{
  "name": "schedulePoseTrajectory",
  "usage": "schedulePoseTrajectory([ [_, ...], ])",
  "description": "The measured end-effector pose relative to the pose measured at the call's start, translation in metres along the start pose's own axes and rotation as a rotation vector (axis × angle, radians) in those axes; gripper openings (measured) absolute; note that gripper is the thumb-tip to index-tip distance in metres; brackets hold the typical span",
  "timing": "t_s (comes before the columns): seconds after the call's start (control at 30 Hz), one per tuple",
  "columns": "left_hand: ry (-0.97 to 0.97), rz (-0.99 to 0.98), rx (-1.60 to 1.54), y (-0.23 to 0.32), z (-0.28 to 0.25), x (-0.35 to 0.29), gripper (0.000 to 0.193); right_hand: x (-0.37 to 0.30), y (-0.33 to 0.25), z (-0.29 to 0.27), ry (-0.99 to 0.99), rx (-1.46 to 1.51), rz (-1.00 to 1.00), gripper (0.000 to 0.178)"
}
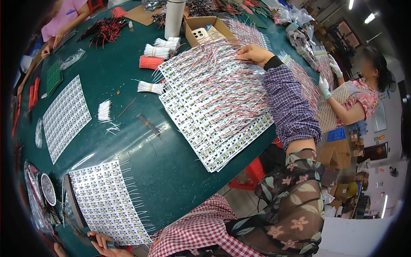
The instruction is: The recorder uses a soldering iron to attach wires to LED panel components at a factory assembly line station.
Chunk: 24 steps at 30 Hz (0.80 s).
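My right hand [256, 55] reaches over a large stack of white circuit-board panels [195, 141] and pinches thin wires near its far edge. Rows of red and white wires [231, 96] lie across that stack. At the lower left, my left hand [105, 245] is closed around the dark handle of a tool [112, 245]; its kind and working end cannot be made out. Just beyond that hand lies a single board panel [107, 201], with short white wires sticking out along its right edge. A dark curved bar [73, 201] runs along its left edge.
Another bare panel [66, 118] lies at the left. Bundles of white wire [156, 51] and red wire [150, 62] sit beside the stack, near a white flask [174, 19] and a cardboard box [201, 26]. Co-workers sit at far left and right; a red stool [250, 175] stands below.
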State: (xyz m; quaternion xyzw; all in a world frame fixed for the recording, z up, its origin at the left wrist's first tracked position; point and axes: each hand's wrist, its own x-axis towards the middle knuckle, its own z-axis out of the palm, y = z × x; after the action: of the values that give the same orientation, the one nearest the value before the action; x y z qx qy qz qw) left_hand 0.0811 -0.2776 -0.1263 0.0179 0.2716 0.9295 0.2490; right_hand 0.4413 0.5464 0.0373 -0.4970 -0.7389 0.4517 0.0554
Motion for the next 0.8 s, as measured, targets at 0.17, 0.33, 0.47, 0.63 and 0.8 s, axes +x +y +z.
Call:
schedulePoseTrajectory([
  [0.17, -0.031, 0.085, 0.093, 0.005, -0.010, 0.005, 0.032, -0.022, -0.030, -0.012, 0.002, 0.023, -0.027, 0.028],
  [0.33, -0.127, -0.081, -0.331, 0.009, -0.018, 0.011, 0.032, -0.066, -0.067, -0.027, 0.054, 0.225, -0.170, 0.033],
  [0.47, -0.069, -0.086, -0.351, 0.004, -0.019, 0.012, 0.025, -0.116, -0.106, -0.045, 0.096, 0.139, -0.251, 0.032],
  [0.63, -0.131, -0.069, -0.291, -0.005, -0.016, 0.010, 0.024, -0.182, -0.144, -0.015, 0.147, 0.204, -0.355, 0.027],
  [0.8, -0.213, 0.020, -0.232, 0.007, 0.001, -0.015, 0.026, -0.223, -0.138, 0.129, 0.001, 0.666, -0.330, 0.023],
])
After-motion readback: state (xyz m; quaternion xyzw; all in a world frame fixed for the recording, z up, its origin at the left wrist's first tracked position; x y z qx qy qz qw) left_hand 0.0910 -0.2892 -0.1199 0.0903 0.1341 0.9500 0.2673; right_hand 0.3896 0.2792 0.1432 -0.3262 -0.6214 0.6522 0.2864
